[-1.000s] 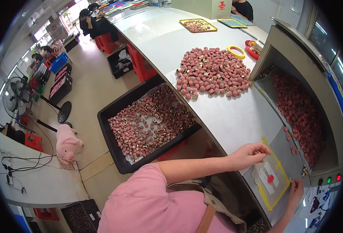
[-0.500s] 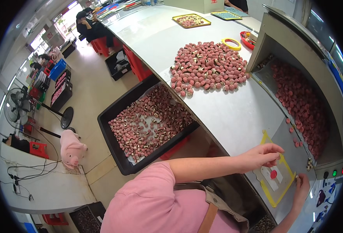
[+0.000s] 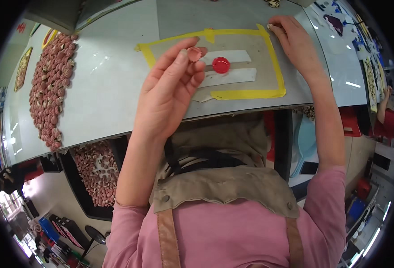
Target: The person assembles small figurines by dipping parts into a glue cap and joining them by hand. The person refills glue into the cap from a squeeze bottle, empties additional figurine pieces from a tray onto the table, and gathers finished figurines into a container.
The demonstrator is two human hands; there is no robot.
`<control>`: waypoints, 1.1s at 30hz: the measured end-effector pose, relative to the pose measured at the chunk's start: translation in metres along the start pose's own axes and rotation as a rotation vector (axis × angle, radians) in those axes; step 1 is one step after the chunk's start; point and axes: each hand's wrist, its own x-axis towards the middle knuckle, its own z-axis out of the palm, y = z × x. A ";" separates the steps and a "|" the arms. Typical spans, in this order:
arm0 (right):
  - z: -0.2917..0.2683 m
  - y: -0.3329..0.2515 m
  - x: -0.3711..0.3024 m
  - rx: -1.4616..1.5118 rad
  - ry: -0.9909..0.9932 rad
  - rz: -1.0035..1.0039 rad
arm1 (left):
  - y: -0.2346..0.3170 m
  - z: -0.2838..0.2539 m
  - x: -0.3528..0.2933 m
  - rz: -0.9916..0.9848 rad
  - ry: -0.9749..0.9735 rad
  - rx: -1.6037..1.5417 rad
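Observation:
My left hand pinches a small pink cup-shaped piece with a ridged rim between thumb and fingertips, its hollow side showing. It is raised over the left part of a yellow-taped rectangle on the worktop. Inside that rectangle a shiny red round disc lies between two white strips. Beyond the rectangle's far right corner, my right hand has thumb and forefinger closed on a tiny whitish bit, too small to name.
A large heap of pink and cream pieces covers the left of the worktop. Below the near edge stands a black tray of similar pieces. A grey housing rises at the far left. A dark-and-cream cluster lies at the far edge.
The view has swung from the left side round to the taped rectangle. My left hand now shows a pink piece in its fingers. My right hand remains by the rectangle's corner.

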 end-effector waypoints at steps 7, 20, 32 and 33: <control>-0.021 -0.085 -0.028 0.364 -0.112 0.015 | -0.004 -0.002 -0.015 0.087 0.054 0.074; 0.014 -0.111 -0.021 0.060 -0.101 -0.268 | -0.004 0.003 -0.014 0.156 0.075 0.161; 0.010 -0.129 -0.040 1.205 -0.049 0.294 | -0.007 0.020 -0.017 0.108 0.128 0.348; 0.010 -0.131 -0.040 1.193 -0.026 0.255 | -0.006 0.021 -0.016 0.110 0.115 0.354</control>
